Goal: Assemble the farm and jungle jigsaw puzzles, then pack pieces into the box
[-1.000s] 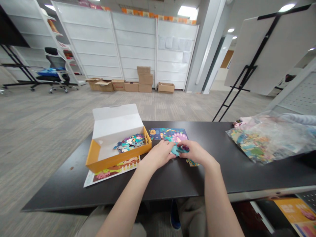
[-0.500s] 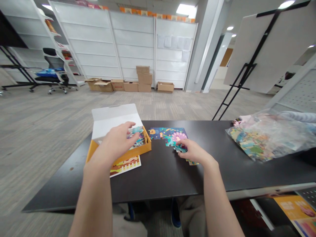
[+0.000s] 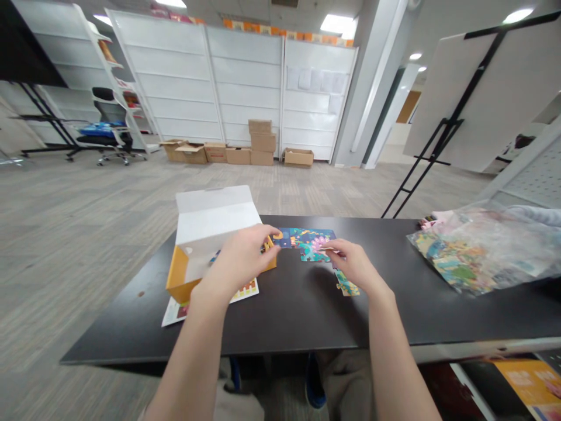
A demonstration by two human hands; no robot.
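My right hand pinches a puzzle piece, seen nearly edge-on, raised above the table. Behind and below it lies a joined part of a jigsaw puzzle, dark blue with purple and teal sea figures. Some joined yellow-green pieces lie below my right wrist. My left hand reaches over the front right of a yellow box with a white lid standing open. Thumb and fingers are apart, with nothing visible between them. The hand hides much of the box's inside.
A printed picture sheet sticks out from under the box. To the right on the black table lies a clear plastic bag of colourful pieces. Cardboard boxes stand by the far shelves, and a flip-chart stand is at right.
My right hand has lifted its puzzle piece off the table. My left hand has moved right, across the box toward the joined puzzle. The view has shifted slightly.
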